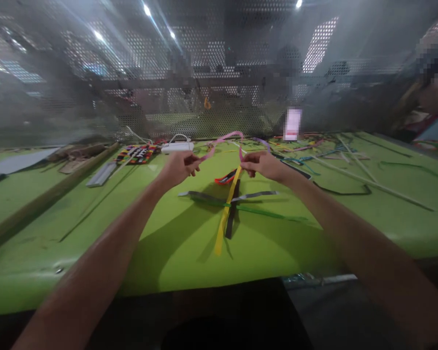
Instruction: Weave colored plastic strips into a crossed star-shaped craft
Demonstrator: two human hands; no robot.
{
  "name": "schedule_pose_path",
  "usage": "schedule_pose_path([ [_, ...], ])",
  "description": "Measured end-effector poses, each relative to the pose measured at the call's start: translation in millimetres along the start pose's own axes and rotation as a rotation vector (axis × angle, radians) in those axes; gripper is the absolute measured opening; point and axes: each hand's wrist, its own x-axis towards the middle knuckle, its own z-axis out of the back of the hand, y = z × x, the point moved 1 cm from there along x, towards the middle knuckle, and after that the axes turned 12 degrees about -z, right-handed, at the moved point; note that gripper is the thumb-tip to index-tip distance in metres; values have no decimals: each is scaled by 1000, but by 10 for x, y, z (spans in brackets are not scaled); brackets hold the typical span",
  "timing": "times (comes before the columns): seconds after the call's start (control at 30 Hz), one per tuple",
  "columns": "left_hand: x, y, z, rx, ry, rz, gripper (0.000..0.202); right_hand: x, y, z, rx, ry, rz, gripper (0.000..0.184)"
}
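Note:
A pink strip (229, 136) arches up between my two hands. My left hand (180, 167) pinches its left end, fingers curled. My right hand (260, 164) is closed on the strip's other side, at the top of a yellow strip (224, 218). Below, the yellow strip crosses a grey strip (257, 195), a green strip (266, 213) and a dark strip (232, 218) over the green table. Just behind the crossing lies a small orange-and-black object (225, 179), partly hidden. Near my right hand a purple strip (263, 142) curves upward.
A long wooden bar (51, 194) lies at the left, beside a grey block (101, 174) and a colourful woven piece (136, 154). A white power strip (177, 147) is at the back. Loose strips (350, 167) cover the right side. A perforated metal screen (211, 107) stands behind the table.

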Motion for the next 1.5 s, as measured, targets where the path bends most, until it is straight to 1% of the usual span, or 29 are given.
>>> schedule_pose_path([
  [0.07,-15,-115,-86,-42,49,-32,37,45,-62,-11,42,-4,-6,40],
  [0.13,-39,-223,-163,-73,103,-37,33,44,-59,-62,55,32,-6,38],
  [0.27,-104,-411,-268,-82,251,-18,29,-48,79,-227,46,107,-1,33],
  [0.37,-144,-519,-315,-88,356,-21,34,-123,190,-353,36,171,-15,29],
  [0.47,-161,-587,-358,-182,409,-33,39,-161,249,-429,26,225,-12,24],
  [0.57,-159,-608,-390,-285,401,-17,43,-170,267,-449,62,256,6,24],
  [0.7,-162,-601,-411,-350,391,-19,44,-189,280,-430,80,271,28,36],
  [0.8,-179,-597,-423,-373,399,-25,41,-207,289,-408,34,245,22,44],
  [0.97,-191,-583,-448,-392,425,-19,38,-215,309,-403,-29,190,-33,47],
  [1.03,-185,-565,-449,-394,415,-29,40,-218,326,-418,-38,163,-36,47],
  [1.1,-178,-547,-443,-390,386,-41,41,-225,347,-436,-71,147,-30,45],
  [1.2,-178,-539,-434,-373,367,-46,39,-240,382,-456,-185,130,-5,39],
  [1.3,-191,-560,-441,-339,379,-28,38,-261,413,-460,-267,163,19,32],
  [1.43,-210,-596,-457,-298,377,-14,38,-291,438,-462,-248,243,32,17],
  [1.5,-211,-607,-457,-292,375,-21,39,-300,439,-464,-200,257,25,15],
])
